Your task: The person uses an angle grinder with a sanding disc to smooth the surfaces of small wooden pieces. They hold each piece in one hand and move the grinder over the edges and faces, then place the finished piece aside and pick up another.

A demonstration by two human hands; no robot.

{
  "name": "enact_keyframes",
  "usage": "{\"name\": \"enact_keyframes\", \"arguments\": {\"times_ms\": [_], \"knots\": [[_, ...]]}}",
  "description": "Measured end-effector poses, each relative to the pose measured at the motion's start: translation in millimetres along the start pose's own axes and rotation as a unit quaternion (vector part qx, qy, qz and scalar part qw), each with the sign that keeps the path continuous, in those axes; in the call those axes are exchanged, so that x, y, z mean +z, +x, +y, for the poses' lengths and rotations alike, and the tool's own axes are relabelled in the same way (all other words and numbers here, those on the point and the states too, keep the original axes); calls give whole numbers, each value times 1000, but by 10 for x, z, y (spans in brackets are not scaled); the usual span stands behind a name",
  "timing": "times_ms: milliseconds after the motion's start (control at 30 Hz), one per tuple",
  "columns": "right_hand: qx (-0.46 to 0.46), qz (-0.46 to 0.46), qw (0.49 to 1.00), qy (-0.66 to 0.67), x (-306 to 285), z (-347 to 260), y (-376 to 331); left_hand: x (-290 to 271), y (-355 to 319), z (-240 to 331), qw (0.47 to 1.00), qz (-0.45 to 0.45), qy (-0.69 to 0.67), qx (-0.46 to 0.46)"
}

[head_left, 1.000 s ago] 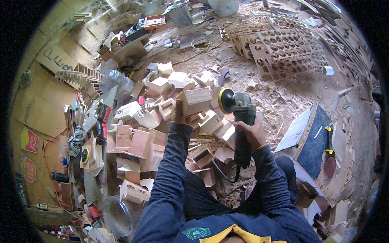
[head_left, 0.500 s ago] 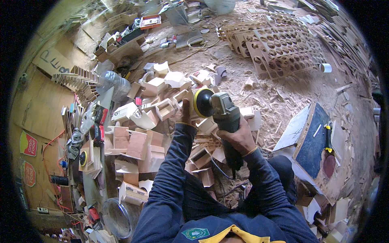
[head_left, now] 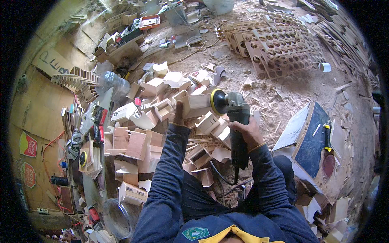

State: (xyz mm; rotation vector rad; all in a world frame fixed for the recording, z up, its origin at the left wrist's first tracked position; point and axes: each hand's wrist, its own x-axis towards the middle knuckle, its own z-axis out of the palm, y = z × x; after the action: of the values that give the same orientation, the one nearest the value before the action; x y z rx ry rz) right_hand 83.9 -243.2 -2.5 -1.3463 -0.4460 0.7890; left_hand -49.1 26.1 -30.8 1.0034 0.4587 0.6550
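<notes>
My right hand (head_left: pixel 249 133) is wrapped round the dark body of an angle grinder (head_left: pixel 239 115). Its round black sanding pad (head_left: pixel 219 101) has a yellow rim and faces left. A pale wooden box (head_left: pixel 196 106) is gripped at its left end by my left hand (head_left: pixel 178 113), whose fingers are partly hidden behind it. The pad meets the box's right end, or is very close to it. Just below lie more small wooden boxes (head_left: pixel 206 122), some with cut-out edges. The grinder's cord drops from its lower end between my knees.
Wooden boxes (head_left: pixel 135 143) are heaped to the left, near a clear plastic jug (head_left: pixel 112 86). Panels full of round holes (head_left: pixel 279 48) lie at the far right. A blue-faced board (head_left: pixel 310 139) carries a yellow-and-black handled tool (head_left: pixel 328 139). Shavings cover the floor (head_left: pixel 259 97).
The grinder and my right hand have shifted right and slightly down. My left hand has moved a little left, and the wooden box now shows more fully between hand and pad.
</notes>
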Motion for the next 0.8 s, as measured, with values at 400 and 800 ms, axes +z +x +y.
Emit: {"name": "enact_keyframes", "arguments": {"times_ms": [400,800], "knots": [[2,-9,999,-33,88,-171,-55,-313,-8,-155,995,2,94,-33],[-48,-12,986,-160,-156,554,232,-158,135,-66,895,139,419,61]]}}
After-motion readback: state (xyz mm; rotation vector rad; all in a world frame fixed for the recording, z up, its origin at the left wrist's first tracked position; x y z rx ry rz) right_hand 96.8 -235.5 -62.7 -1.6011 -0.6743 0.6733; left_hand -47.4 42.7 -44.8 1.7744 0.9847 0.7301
